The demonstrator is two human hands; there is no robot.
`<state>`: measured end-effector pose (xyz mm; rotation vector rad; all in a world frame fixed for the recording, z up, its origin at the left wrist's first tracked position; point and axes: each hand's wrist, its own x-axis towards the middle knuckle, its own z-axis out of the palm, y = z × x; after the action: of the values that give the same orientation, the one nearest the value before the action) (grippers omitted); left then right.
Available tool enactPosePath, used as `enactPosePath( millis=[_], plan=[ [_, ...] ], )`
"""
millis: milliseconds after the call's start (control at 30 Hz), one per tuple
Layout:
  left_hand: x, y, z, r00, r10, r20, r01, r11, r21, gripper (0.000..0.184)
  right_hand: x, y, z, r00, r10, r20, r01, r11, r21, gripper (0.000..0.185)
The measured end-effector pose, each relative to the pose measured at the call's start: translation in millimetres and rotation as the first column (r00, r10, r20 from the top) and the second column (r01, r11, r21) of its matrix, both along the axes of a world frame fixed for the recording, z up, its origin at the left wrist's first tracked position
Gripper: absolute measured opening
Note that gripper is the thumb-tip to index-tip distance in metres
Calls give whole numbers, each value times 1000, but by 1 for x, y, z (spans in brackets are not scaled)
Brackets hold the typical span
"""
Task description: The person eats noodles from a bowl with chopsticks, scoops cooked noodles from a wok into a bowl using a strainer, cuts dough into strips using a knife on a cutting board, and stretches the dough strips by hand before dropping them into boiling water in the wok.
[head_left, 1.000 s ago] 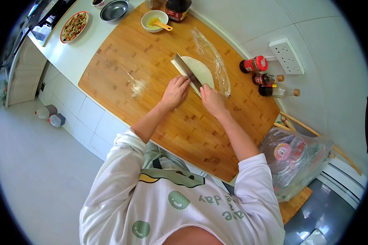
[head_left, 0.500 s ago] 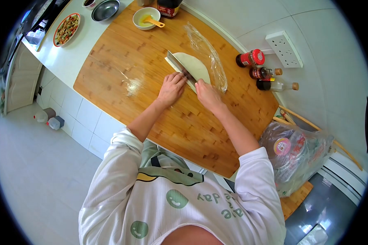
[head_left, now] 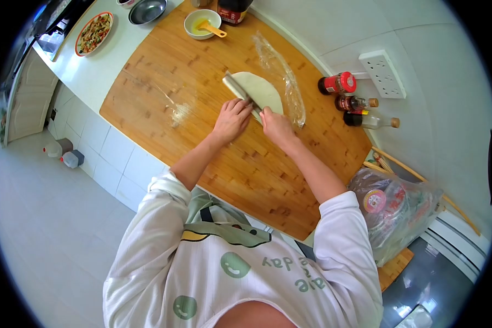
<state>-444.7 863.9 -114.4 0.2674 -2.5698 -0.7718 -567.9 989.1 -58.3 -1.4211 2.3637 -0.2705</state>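
Note:
A flat round of pale dough (head_left: pixel 263 92) lies on the wooden board (head_left: pixel 164 71), with a kitchen knife (head_left: pixel 239 87) standing across its left part. A narrow strip of dough shows left of the blade. My right hand (head_left: pixel 277 127) is closed around the knife's near end; the handle is hidden in the fist. My left hand (head_left: pixel 232 117) presses its bent fingertips on the dough strip, close against the blade's left side. Crumpled clear plastic film (head_left: pixel 287 76) lies just right of the dough.
A white bowl (head_left: pixel 189 28) with yellow liquid and an orange spoon (head_left: pixel 216 31) stands at the back. A plate of chopped filling (head_left: pixel 94 34) is on the left counter. Several bottles, including a red-lidded jar (head_left: pixel 336 83), line the wall. Flour (head_left: pixel 179 112) dusts the board.
The knife has tilted, so its blade now shows more edge-on than broad side. Both hands stay at about the same place on the dough. The whole view has shifted slightly.

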Motion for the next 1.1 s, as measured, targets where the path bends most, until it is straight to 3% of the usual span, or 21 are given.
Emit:
enactPosePath(
  millis=[33,100,133,200,433,600,1100],
  plan=[
    [5,1,2,1000,-1,-4,1,1000,-7,31,2,6,1,1000,-1,-4,1,1000,-7,24],
    [21,10,4,999,38,-2,-38,999,27,33,10,22,8,990,112,-82,-128,963,-237,24],
    [28,16,5,999,39,4,-39,999,30,33,11,27,9,991,112,-76,-127,964,-234,24],
    [38,27,7,999,-9,43,7,999,43,34,14,38,17,998,-14,-67,7,994,-113,23],
    [15,55,13,998,-68,-9,68,997,32,36,2,74,33,996,-22,-88,25,999,26,22],
    [7,59,8,993,-113,25,112,993,32,42,5,82,47,998,-64,-3,63,981,186,21],
    [3,61,10,985,-124,119,124,992,12,43,2,93,36,998,-16,-56,26,983,181,21]
  ],
)
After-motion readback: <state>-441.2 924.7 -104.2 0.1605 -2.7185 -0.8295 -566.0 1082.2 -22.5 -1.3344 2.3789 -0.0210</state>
